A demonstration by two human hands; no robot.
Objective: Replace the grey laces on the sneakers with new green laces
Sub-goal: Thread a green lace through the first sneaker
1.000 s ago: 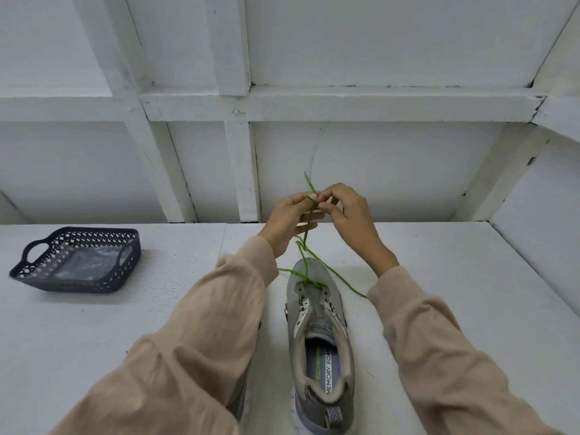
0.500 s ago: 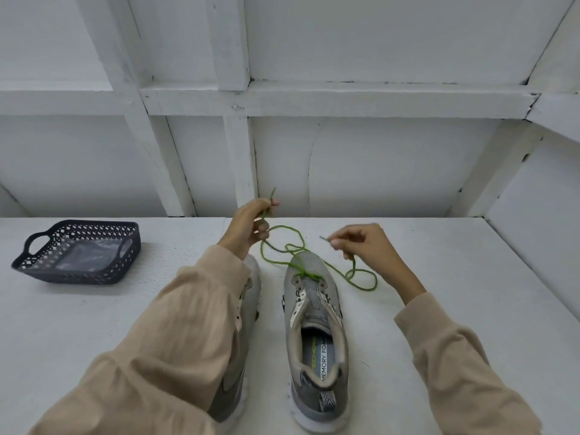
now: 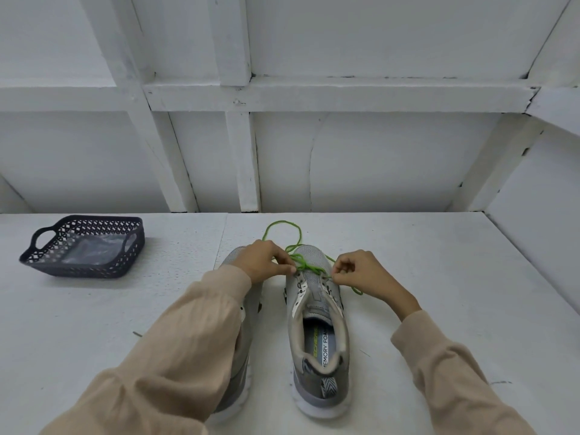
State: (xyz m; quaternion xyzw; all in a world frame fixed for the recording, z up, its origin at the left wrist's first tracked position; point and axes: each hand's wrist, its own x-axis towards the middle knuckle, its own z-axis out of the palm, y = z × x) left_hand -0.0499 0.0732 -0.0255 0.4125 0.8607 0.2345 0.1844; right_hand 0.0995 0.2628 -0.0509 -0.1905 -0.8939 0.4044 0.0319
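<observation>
Two grey sneakers stand side by side on the white table, toes pointing away from me. The right sneaker [image 3: 317,328] is in full view and carries a green lace [image 3: 306,265] threaded through its lowest eyelets. Slack lace loops onto the table beyond the toe. My left hand [image 3: 263,260] pinches the lace at the left eyelet row. On the other side, my right hand [image 3: 361,273] pinches the lace by the right eyelet row. The left sneaker [image 3: 241,343] is mostly hidden under my left sleeve.
A dark perforated basket [image 3: 84,246] with a clear plastic bag inside sits at the far left of the table. A white panelled wall with beams rises behind the table, and a white side wall closes off the right.
Both hands have come down from above the toe to the sneaker's eyelets. They separated, then closed in on the eyelet rows, and the lace now lies slack beyond the toe.
</observation>
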